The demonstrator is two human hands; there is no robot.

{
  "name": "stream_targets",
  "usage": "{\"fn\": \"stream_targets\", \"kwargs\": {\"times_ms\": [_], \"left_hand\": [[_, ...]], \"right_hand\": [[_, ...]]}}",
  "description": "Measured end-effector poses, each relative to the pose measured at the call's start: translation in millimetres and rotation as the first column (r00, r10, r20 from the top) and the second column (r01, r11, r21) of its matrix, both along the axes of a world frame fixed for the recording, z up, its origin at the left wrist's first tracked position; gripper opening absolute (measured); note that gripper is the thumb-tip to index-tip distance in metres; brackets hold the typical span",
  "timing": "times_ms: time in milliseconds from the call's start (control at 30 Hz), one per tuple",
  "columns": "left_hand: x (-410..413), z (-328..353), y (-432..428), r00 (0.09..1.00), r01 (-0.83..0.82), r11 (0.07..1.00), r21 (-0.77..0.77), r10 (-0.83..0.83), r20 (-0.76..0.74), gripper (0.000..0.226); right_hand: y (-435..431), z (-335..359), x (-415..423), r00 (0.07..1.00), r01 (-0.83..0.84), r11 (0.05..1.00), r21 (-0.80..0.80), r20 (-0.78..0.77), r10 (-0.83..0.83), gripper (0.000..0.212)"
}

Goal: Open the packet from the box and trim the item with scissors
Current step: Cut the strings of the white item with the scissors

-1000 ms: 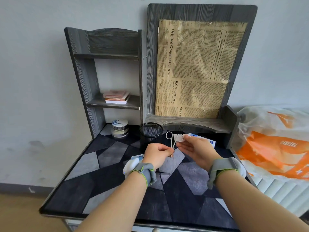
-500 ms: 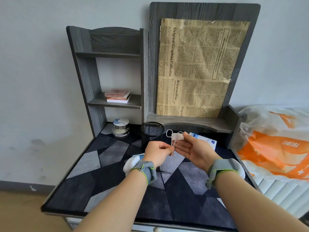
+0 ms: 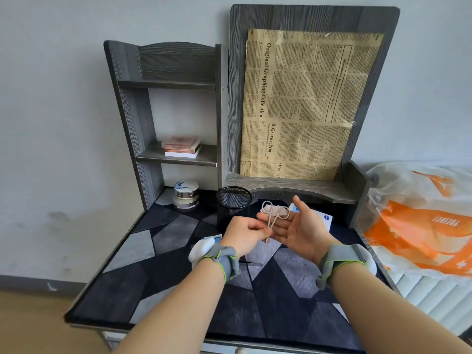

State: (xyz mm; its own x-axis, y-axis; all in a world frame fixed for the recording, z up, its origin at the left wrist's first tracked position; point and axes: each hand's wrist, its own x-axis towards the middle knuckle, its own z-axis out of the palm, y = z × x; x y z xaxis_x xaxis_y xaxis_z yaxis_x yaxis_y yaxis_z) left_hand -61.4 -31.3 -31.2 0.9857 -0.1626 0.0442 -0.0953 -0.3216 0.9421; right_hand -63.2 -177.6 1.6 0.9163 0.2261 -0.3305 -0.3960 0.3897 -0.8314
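Head view: one person stands at a desk (image 3: 178, 297) covered by a grey patchwork mat, both forearms in frame, a grey band on each wrist.

- The left hand (image 3: 245, 235) has its fingers curled and pinches the small scissors (image 3: 272, 220) at the blade end.
- The scissors' ring handles point away from those fingertips and lie over the fingers of the right hand (image 3: 298, 229).
- The right hand is palm up, fingers straight and together, thumb raised.
- A pale strip (image 3: 269, 208) shows at the right fingertips, behind the rings. What it is cannot be told.
- The white-and-blue box (image 3: 325, 217) lies on the desk just beyond the right fingers.
- A black mesh cup (image 3: 233, 200) stands just past the left knuckles.
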Motion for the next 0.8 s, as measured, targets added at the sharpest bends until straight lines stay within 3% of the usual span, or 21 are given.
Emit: {"fn": "stream_targets", "kwargs": {"times_ms": [200,433,533,633,800], "left_hand": [[0.5,2.6,3.4,0.998,0.049,0.999,-0.008,-0.049,-0.030,0.016],[0.3,4.4,5.3,0.991,0.112,0.992,0.050,-0.108,-0.077,0.011],[-1.5,2.0,4.9,0.988,0.124,0.990,0.068,-0.116,-0.102,0.008],[-1.2,2.4,5.4,0.988,0.120,0.991,0.064,-0.112,-0.107,0.013],[0.1,4.8,6.8,0.990,0.097,0.994,0.058,-0.090,-0.111,0.015]], "right_hand": [[-7.4,3.0,2.6,1.000,0.001,1.000,-0.003,0.032,-0.001,0.078],[-3.1,2.4,4.4,0.996,-0.015,0.968,-0.249,0.079,0.036,0.037],[-2.2,3.5,4.6,0.984,-0.001,0.910,-0.415,0.161,0.075,0.022],[-2.4,4.6,4.6,0.957,0.135,0.815,-0.564,0.287,0.040,0.016],[-0.7,7.7,5.6,0.890,0.246,0.719,-0.650,0.445,0.098,0.016]]}}
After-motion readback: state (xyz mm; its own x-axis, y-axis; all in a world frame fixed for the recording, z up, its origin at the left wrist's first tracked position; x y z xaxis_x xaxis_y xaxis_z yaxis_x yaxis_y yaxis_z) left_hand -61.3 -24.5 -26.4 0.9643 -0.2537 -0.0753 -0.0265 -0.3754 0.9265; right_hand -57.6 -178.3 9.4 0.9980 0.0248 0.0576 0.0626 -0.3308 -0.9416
